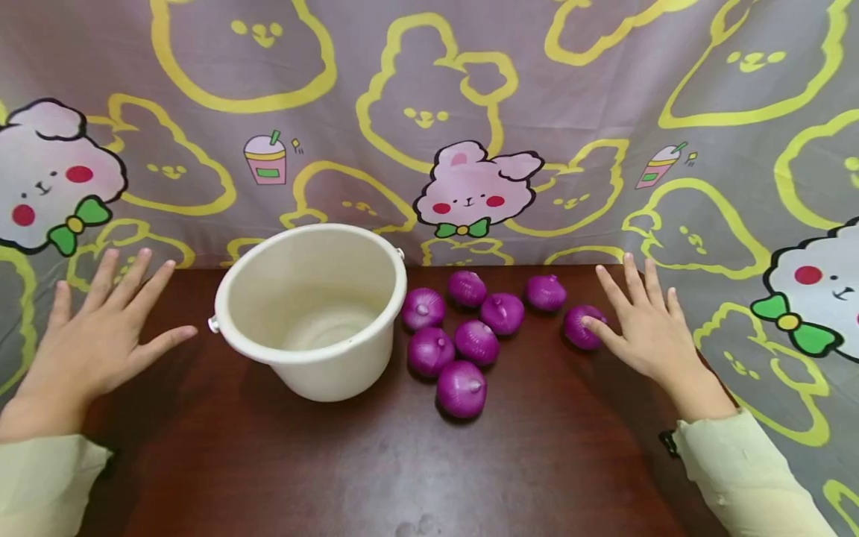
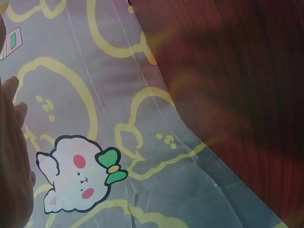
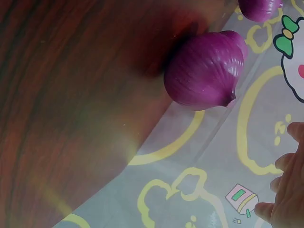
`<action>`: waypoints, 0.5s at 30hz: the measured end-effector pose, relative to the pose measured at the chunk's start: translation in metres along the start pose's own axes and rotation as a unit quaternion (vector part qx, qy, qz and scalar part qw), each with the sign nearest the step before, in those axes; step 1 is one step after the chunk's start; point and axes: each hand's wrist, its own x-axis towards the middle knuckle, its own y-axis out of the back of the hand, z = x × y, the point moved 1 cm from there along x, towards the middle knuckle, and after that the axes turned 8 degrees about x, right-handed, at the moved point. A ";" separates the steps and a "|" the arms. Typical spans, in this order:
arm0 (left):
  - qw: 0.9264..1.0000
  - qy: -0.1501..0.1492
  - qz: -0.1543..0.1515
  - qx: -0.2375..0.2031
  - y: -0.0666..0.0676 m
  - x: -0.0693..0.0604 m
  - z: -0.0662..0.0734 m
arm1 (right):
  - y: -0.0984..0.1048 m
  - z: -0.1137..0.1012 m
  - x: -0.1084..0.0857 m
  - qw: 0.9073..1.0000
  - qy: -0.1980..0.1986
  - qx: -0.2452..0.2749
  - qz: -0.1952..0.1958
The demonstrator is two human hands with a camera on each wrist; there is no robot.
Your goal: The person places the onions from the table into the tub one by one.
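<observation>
In the head view the left hand (image 1: 94, 339) is spread with straight fingers, left of a cream bucket (image 1: 312, 365), holding nothing. The right hand (image 1: 647, 328) is spread too, its thumb tip overlapping the rightmost purple onion (image 1: 581, 328); whether they touch I cannot tell. Several more onions (image 1: 461, 389) lie in a group right of the bucket, whose visible inside holds nothing. The left wrist view shows part of the left hand (image 2: 15, 161) at its left edge. In the right wrist view an onion (image 3: 204, 71) lies apart from the right hand (image 3: 289, 185).
A dark red-brown wooden table (image 1: 335, 462) carries the bucket and onions. Behind it and at both sides hangs a grey cloth (image 1: 376, 45) with yellow outlines and cartoon rabbits. The bucket has small handle knobs (image 1: 213, 324) at its rim.
</observation>
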 end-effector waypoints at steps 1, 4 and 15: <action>1.000 0.000 0.000 0.001 0.001 0.000 0.000 | 0.000 0.000 0.001 1.000 0.000 0.001 0.002; 1.000 -0.003 0.004 0.004 0.004 0.001 -0.002 | 0.001 -0.001 0.004 1.000 -0.001 -0.001 0.004; 1.000 0.008 0.019 -0.010 0.022 0.008 -0.008 | -0.005 -0.008 0.009 1.000 0.000 0.017 0.000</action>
